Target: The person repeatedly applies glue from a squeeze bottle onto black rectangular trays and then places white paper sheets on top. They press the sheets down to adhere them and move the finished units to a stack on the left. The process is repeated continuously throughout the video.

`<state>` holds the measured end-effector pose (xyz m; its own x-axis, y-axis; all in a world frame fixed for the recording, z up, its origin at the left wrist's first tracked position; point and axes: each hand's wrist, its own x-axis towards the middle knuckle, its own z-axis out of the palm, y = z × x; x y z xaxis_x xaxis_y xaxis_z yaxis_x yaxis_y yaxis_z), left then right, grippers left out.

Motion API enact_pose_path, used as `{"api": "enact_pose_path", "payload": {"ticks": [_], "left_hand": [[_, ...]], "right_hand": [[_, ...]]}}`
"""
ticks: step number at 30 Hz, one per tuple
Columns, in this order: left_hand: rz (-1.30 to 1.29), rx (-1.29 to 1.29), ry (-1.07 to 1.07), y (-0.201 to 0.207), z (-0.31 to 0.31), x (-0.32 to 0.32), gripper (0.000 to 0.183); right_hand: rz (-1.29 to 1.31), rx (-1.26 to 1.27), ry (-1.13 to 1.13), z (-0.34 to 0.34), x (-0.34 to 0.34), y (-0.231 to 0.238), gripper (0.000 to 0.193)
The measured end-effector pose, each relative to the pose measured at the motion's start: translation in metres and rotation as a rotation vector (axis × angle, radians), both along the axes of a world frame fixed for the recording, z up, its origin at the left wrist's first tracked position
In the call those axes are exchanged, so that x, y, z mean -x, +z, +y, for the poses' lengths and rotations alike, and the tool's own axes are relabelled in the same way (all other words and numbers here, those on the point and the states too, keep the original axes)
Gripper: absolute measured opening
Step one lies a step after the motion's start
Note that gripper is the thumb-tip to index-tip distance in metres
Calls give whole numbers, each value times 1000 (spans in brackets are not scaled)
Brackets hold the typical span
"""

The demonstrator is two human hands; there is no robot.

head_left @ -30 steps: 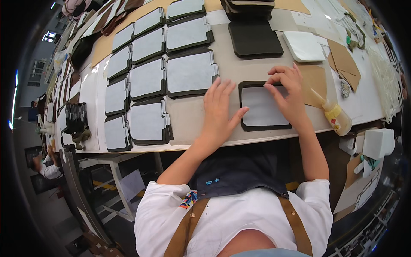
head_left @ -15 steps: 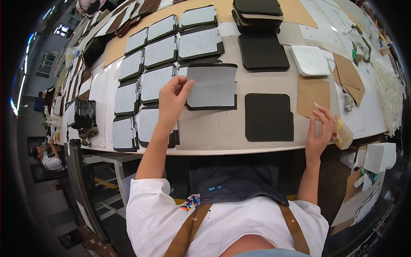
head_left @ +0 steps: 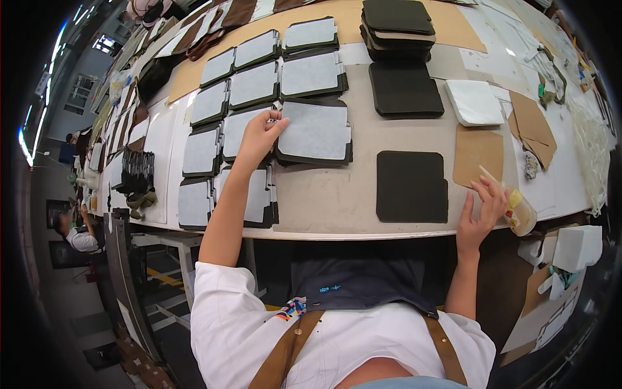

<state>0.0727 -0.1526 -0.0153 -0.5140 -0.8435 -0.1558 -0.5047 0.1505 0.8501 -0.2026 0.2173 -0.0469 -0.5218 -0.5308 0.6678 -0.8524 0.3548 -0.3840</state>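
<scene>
My left hand (head_left: 260, 139) is closed at the left edge of a black panel with a light grey facing (head_left: 314, 133), thumb and fingertips pinched at its upper left corner. This panel lies on a stack of similar pieces. At the right, my right hand (head_left: 481, 211) has its fingers curled around a squeeze bottle (head_left: 521, 215) with a yellow neck. A thin pale tip (head_left: 487, 174) sticks out past the fingers. A plain black panel (head_left: 412, 187) lies between my two hands.
Grey-faced stacks (head_left: 253, 84) stand in rows at the left. Black panels (head_left: 406, 89) and a taller black pile (head_left: 398, 29) are at the back. White sheets (head_left: 474, 102) and a brown card (head_left: 477, 155) lie right, near the table's front edge (head_left: 356, 236).
My left hand has set the grey-faced panel down on the stack, out of the air. The right hand keeps the bottle in nearly the same place; the view has shifted slightly.
</scene>
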Motion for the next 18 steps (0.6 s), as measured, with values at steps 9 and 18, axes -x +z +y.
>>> {"api": "enact_pose_path", "payload": {"ticks": [9,18], "left_hand": [[204,-203,111,12,-9,2,37],[206,-121,68,-5,-116,60,37]], "right_hand": [[9,6,-10,1,-1,0,19],[6,21,-17,0,1,-4,21]]}}
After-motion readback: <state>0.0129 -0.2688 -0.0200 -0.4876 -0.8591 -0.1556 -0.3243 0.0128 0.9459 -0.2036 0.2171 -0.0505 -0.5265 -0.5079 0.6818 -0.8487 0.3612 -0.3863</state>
